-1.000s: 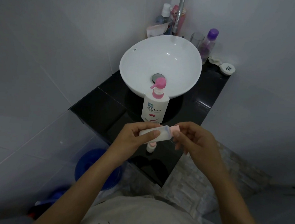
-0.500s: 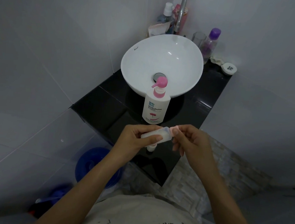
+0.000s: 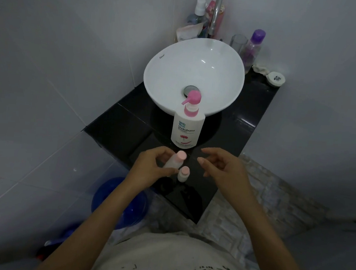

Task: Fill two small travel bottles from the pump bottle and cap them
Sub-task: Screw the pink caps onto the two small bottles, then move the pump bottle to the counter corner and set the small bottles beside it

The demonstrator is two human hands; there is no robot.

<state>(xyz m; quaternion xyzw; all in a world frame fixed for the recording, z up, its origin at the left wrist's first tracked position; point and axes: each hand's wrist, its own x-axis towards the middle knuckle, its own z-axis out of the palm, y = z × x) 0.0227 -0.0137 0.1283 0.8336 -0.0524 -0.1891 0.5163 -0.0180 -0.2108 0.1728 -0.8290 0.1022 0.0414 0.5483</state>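
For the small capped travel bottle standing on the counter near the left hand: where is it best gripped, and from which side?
Pinch the standing travel bottle across its white body, just below the pink cap, coming from above and the right. It stands upright, the left hand with the other travel bottle crowds its left side, and the empty right hand has open counter there.

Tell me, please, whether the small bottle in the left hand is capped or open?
Capped: a pink cap sits on the small bottle that the left hand holds; the right hand is off it.
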